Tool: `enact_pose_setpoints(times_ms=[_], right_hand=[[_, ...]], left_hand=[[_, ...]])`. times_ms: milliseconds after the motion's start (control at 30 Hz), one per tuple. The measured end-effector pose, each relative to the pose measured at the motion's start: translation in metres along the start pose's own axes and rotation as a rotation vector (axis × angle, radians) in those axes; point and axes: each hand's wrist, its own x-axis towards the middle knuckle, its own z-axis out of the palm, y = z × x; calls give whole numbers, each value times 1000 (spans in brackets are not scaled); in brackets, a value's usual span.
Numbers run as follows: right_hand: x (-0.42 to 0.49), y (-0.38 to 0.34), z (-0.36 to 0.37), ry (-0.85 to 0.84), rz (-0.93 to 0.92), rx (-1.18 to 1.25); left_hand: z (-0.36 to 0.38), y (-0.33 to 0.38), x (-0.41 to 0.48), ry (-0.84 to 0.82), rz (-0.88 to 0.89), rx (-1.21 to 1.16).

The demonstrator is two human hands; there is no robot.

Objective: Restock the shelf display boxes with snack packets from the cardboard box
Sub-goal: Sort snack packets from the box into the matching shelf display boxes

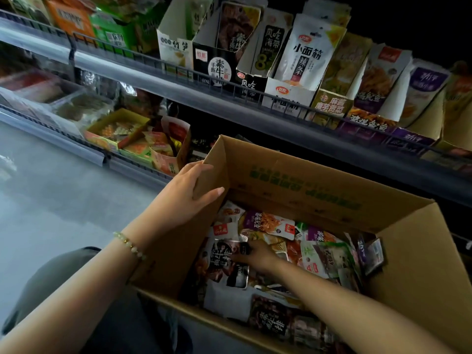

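Note:
A big open cardboard box [293,180] stands in front of the shelves, filled with several mixed snack packets [270,223]. My left hand [189,185] grips the box's left flap, thumb inside and fingers outside. Deep in the box, my right hand [258,254] takes hold of a dark packet with white lettering [224,261] lying on the pile. On the upper shelf stand several display boxes; a black one [214,65] bears similar lettering and holds a dark packet.
The upper shelf [178,80] has a wire front rail. White, purple and yellow display boxes [288,93] stand to the right. A lower shelf holds an orange-yellow tray of small packets [127,139]. Grey floor [51,187] lies at left, my knee below.

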Motion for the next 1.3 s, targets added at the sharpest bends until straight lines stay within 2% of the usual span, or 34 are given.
enact_pose_setpoints(times_ms=[133, 233, 367, 433, 533, 600, 667, 800, 867, 933, 1067, 1167, 1233, 1300], right_hand=[[-1, 4, -5, 73, -14, 29], [-11, 2, -24, 133, -64, -52], [-31, 0, -71, 297, -120, -129], [-42, 3, -94, 359, -105, -93], [-66, 8, -125, 366, -116, -66], [-84, 9, -141, 388, -152, 19], [-100, 10, -151, 433, -214, 184], [-121, 0, -159, 486, -338, 574], [-125, -7, -159, 480, -387, 662], [-127, -11, -159, 458, -417, 693], [-130, -8, -162, 420, -446, 620], [-132, -9, -163, 313, -440, 511], [-134, -12, -163, 235, -439, 383], [-134, -14, -162, 241, -430, 228]], left_hand=[[-1, 0, -2, 3, 2, -10], [-2, 0, -2, 0, 2, 2], [-3, 0, -1, -28, -10, 6], [-5, 2, -1, -32, -22, 57], [-9, 18, 0, 16, -16, 174], [-9, 37, 2, 20, 18, 154], [-1, 60, 3, -47, 18, 64], [32, 93, 13, -317, -108, -141], [49, 106, 17, -435, -178, -405], [62, 117, 18, -474, -220, -624], [82, 118, 21, -316, -317, -862], [79, 119, 21, -381, -377, -1040], [75, 118, 21, -411, -348, -1071], [74, 116, 20, -403, -295, -1028]])
